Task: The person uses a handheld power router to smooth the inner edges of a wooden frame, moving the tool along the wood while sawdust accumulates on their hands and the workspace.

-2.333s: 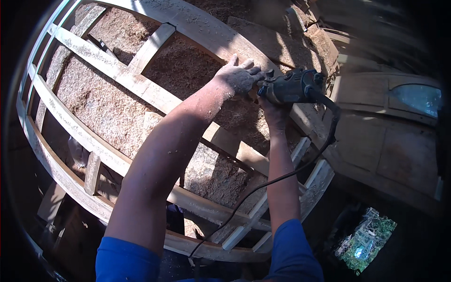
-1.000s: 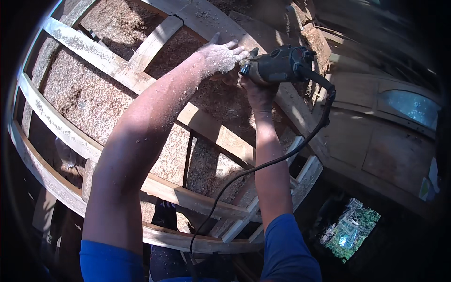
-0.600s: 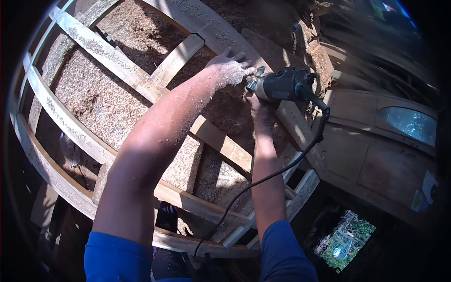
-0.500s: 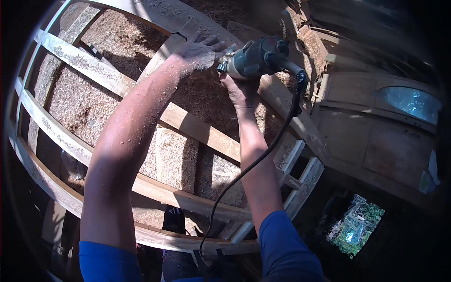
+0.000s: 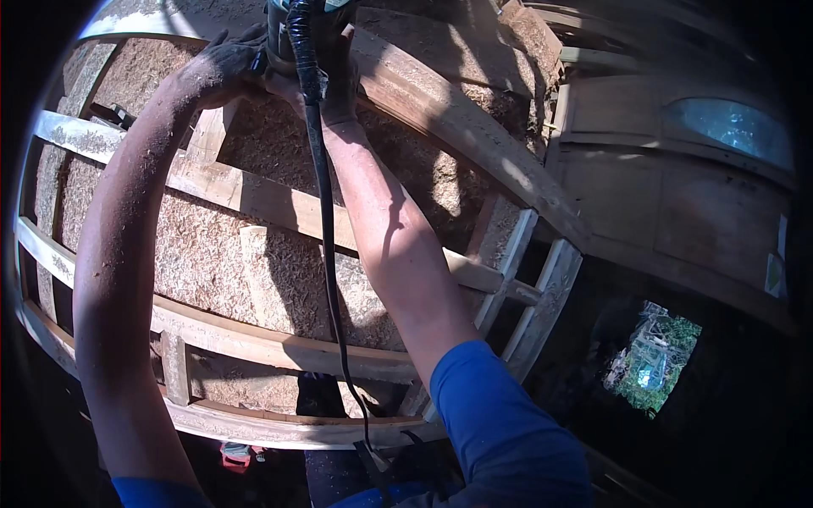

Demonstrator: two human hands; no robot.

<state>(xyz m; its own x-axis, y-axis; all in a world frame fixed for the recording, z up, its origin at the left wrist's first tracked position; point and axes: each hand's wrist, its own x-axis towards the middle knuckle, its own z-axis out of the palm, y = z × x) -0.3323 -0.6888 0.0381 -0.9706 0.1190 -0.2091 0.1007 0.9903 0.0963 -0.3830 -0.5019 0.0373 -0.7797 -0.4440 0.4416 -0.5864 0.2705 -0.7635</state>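
Teal-and-grey power tool (image 5: pixel 298 19) at the very top edge of the view, mostly cut off by the rim, working end hidden. Sits over the upper part of a curved wooden frame (image 5: pixel 254 199), clamped from both sides: left hand (image 5: pixel 222 69), grey with dust, curled against its left flank; right hand (image 5: pixel 337 85) wrapped round the body from below, fingers closed, no gap showing. Looks compact and dusty, dull plastic casing, with a thick black cord (image 5: pixel 326 245) leaving the rear and dropping straight down between the forearms, across the slats and out of sight near the lower edge. Likely trouble, judged from this: cord snagging on a slat end or under the right forearm and jerking the tool off line; cord drifting up toward the working end, given how close it runs to the grip. Also possible: dust-coated palms slipping on the casing, both arms being stretched far out with little leverage. Cannot tell where the tool meets the wood, so a kick or bite into the broad curved rail (image 5: pixel 457 127) just to the right stays a guess. Sawdust (image 5: pixel 203 254) packed thick between the slats, loose enough to blow up toward the eyes or to hide an edge. Blue sleeve (image 5: pixel 500 423) well clear of the tool, no catching risk there.
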